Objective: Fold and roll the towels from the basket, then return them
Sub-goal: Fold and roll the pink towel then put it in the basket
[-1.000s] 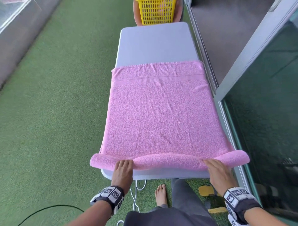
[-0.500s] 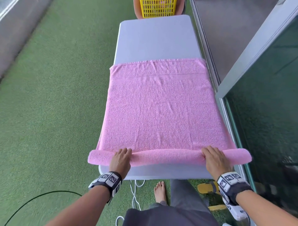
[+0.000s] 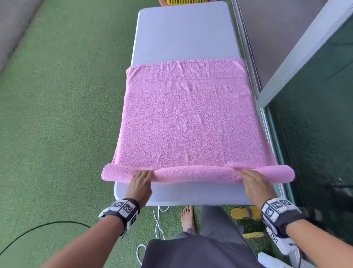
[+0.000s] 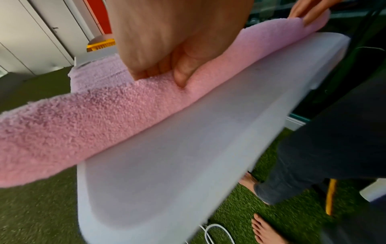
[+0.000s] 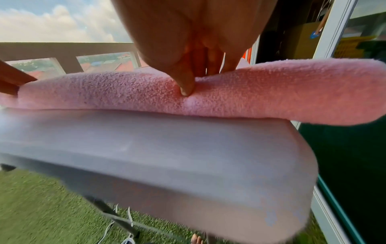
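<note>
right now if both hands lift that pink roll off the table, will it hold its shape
Probably not. The pink towel looks soft and floppy: its roll ends overhang the table and the thumbs dent it. The middle would likely sag, and the loose, mostly unrolled part would trail.

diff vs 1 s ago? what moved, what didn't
Both hands, left hand and right hand, have pushed the roll of the pink towel forward along the table, baring more tabletop at the near edge. Nothing grasped or released. The towel's far edge stays flat; the yellow basket remains beyond the table.
</note>
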### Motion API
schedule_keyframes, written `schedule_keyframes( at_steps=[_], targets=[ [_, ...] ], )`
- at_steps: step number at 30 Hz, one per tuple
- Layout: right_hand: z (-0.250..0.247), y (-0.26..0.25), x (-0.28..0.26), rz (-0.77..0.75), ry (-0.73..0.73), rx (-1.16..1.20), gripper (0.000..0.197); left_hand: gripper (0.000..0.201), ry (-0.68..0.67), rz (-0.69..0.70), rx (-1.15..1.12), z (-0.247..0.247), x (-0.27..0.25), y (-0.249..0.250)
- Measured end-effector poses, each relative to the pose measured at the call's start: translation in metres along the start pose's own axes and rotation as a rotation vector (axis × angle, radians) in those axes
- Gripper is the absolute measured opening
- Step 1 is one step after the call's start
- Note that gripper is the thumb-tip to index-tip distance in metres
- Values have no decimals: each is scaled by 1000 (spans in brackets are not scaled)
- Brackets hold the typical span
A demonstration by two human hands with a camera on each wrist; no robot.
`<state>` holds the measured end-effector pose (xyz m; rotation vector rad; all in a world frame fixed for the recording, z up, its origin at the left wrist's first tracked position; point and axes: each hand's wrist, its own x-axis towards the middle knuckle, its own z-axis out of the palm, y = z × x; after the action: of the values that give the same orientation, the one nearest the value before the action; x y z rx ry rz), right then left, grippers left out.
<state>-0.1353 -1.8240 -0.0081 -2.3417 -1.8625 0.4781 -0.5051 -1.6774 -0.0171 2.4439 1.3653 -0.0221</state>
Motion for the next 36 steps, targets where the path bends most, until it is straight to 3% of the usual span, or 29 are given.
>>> schedule_keyframes(
  at_steps=[5,9,12,16,18,21,24,29,31,34,36],
  targets=[
    [-10,4,37,78,-122,20,36,40,-68,-16,-8,-8,34,-8],
    [-11,4,62,158,0,-45,17,36,35,-92,42,-11,56,-10],
    [-12,2,73,104,55,-56,28,34,64,-89,102,-12,59,-3],
    [3,4,55,16,91,-97,20,28,105,-115,56,-3,43,0],
    [12,12,35,-31,96,-158,25,32,117,-98,11,-1,30,1],
    [18,19,18,13,155,-161,35,46,90,-45,15,1,18,-3],
    [13,11,27,67,222,-140,26,50,97,-22,46,5,21,-8],
    [12,-4,30,39,180,-51,15,51,113,11,29,1,25,-10],
    [15,-2,20,14,165,-41,29,56,103,4,38,1,25,-11],
    [19,9,7,-45,76,-47,68,57,103,12,58,3,27,-11],
    [21,12,8,-39,56,-48,75,56,101,17,66,4,29,-11]
  ],
)
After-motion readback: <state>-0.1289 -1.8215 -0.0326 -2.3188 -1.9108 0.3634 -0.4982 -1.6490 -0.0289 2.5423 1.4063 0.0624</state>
